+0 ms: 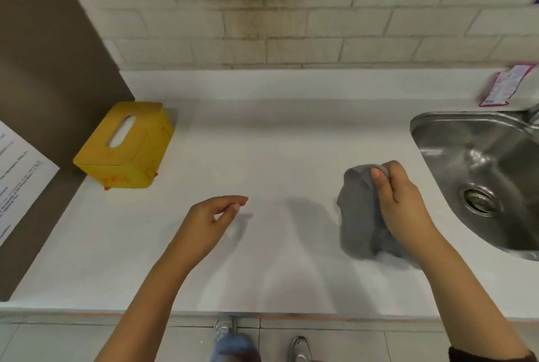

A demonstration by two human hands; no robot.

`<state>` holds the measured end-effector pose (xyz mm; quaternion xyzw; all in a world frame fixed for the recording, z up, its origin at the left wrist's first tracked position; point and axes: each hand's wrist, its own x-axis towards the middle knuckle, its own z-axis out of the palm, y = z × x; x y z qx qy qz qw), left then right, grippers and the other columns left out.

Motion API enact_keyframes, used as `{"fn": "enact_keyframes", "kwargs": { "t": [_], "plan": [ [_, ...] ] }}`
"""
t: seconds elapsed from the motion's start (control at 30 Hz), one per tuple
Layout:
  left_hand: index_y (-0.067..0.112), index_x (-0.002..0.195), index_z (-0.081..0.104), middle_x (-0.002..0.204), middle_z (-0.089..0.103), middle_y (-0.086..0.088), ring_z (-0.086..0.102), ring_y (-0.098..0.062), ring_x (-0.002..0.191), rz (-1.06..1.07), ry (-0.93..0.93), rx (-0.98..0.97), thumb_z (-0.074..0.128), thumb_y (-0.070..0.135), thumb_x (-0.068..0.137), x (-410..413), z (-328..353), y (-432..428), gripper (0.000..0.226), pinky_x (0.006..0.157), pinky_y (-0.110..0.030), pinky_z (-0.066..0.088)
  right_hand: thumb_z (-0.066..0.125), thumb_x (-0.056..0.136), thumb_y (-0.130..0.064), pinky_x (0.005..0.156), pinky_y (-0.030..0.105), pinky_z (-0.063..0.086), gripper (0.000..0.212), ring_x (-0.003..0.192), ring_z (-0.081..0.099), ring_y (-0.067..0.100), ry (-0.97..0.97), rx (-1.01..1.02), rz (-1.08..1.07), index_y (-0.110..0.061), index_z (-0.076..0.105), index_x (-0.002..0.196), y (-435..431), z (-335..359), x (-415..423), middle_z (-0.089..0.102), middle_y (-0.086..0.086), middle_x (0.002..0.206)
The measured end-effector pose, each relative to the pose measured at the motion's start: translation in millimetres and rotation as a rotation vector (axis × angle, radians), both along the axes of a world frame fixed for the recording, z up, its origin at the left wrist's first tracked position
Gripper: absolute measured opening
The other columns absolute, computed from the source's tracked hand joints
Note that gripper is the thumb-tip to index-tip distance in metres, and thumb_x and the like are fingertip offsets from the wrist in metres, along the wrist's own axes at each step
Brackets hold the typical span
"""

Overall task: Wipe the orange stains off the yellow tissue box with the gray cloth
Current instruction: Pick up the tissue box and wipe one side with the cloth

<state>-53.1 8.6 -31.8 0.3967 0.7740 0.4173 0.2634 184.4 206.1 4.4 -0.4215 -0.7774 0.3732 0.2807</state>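
The yellow tissue box (125, 145) stands at the left of the white counter (277, 157), against the brown side wall. Orange scribbles mark its near side and right side. My right hand (404, 201) holds the gray cloth (361, 215), bunched and hanging down onto the counter beside the sink. My left hand (213, 215) hovers over the middle of the counter, empty, fingers loosely curled and apart. It is well to the right of and nearer than the box.
A steel sink (484, 175) with a drain sits at the right. A pink and purple packet (504, 86) leans on the back ledge. A printed sheet (17, 169) hangs on the brown wall (49, 69). My shoes show below the counter's front edge.
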Motion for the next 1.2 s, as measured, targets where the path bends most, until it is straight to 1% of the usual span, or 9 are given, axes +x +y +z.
{"fn": "enact_keyframes", "kwargs": {
  "t": [0.1,0.23,0.37,0.53,0.67,0.77,0.93,1.07,1.2],
  "plan": [
    [0.042,0.098,0.064,0.106,0.067,0.019,0.061,-0.003,0.102,0.038,-0.004,0.02,0.053,0.023,0.09,-35,8,-15,0.023,0.083,-0.008,0.04,0.038,0.095,-0.039,0.055,0.001,0.041,0.024,0.063,0.054,-0.016,0.137,-0.154,-0.029,-0.027,0.049,0.078,-22,15,-49,0.057,-0.009,0.076],
    [0.036,0.1,0.066,0.107,0.067,0.009,0.058,-0.006,0.103,0.164,0.022,0.059,0.055,0.019,0.09,-96,16,-37,0.022,0.084,-0.013,0.039,0.045,0.093,-0.038,0.069,0.024,0.052,0.024,0.082,0.068,0.007,0.418,-0.592,0.043,-0.028,0.066,0.087,-55,19,-114,0.073,-0.004,0.087],
    [0.017,0.112,0.064,0.12,0.062,-0.007,0.055,-0.021,0.112,0.336,0.073,0.067,0.057,0.015,0.088,-164,15,-50,0.024,0.094,-0.027,0.04,0.054,0.082,-0.018,0.063,0.024,0.055,0.033,0.088,0.068,0.018,0.751,-1.049,0.317,-0.01,0.062,0.112,-85,12,-161,0.071,0.007,0.096],
    [0.018,0.138,0.035,0.149,0.027,-0.02,0.022,-0.037,0.137,0.47,0.331,-0.325,0.061,0.056,0.075,-236,9,-36,0.079,0.112,-0.049,0.021,0.037,0.072,0.004,0.075,0.028,0.056,0.043,0.092,0.067,0.02,0.932,-1.26,0.419,-0.005,0.068,0.101,-107,0,-209,0.068,0.01,0.094],
    [0.023,0.146,-0.002,0.153,-0.006,-0.028,-0.006,-0.043,0.141,0.435,0.315,-0.611,0.053,0.086,0.048,-265,4,-9,0.129,0.112,-0.059,-0.005,0.038,0.077,0.001,0.056,0.026,0.054,0.035,0.07,0.062,0.02,0.955,-1.132,0.337,-0.012,0.071,0.079,-118,-5,-236,0.06,0.014,0.08],
    [0.021,0.144,-0.013,0.151,-0.013,-0.031,-0.013,-0.045,0.139,0.405,0.325,-0.707,0.049,0.092,0.038,-278,0,2,0.142,0.106,-0.065,-0.012,0.039,0.082,-0.008,0.066,0.027,0.057,0.032,0.082,0.065,0.026,0.913,-0.947,0.401,-0.014,0.07,0.085,-121,0,-241,0.07,0.011,0.088],
    [0.021,0.143,-0.015,0.151,-0.006,-0.033,-0.005,-0.047,0.14,0.402,0.345,-0.775,0.051,0.091,0.037,-292,-3,12,0.143,0.105,-0.069,-0.008,0.037,0.089,-0.009,0.067,0.029,0.054,0.032,0.076,0.064,0.017,0.875,-0.803,0.436,-0.018,0.063,0.073,-114,3,-234,0.066,-0.002,0.074],
    [0.022,0.145,-0.01,0.15,0.007,-0.033,0.008,-0.048,0.138,0.399,0.36,-0.76,0.061,0.079,0.046,-292,0,13,0.134,0.11,-0.059,0.006,0.039,0.086,-0.008,0.064,0.035,0.039,0.022,0.073,0.044,0.026,0.838,-0.784,0.377,-0.008,0.051,0.067,-108,2,-226,0.043,0.013,0.076],
    [0.025,0.145,-0.004,0.148,0.014,-0.034,0.016,-0.047,0.137,0.408,0.326,-0.741,0.062,0.077,0.048,-299,12,9,0.128,0.109,-0.057,0.012,0.041,0.086,-0.017,0.069,0.029,0.053,0.022,0.081,0.059,0.022,0.82,-0.758,0.268,-0.007,0.061,0.083,-106,-4,-213,0.061,0.01,0.083]
  ]
}}
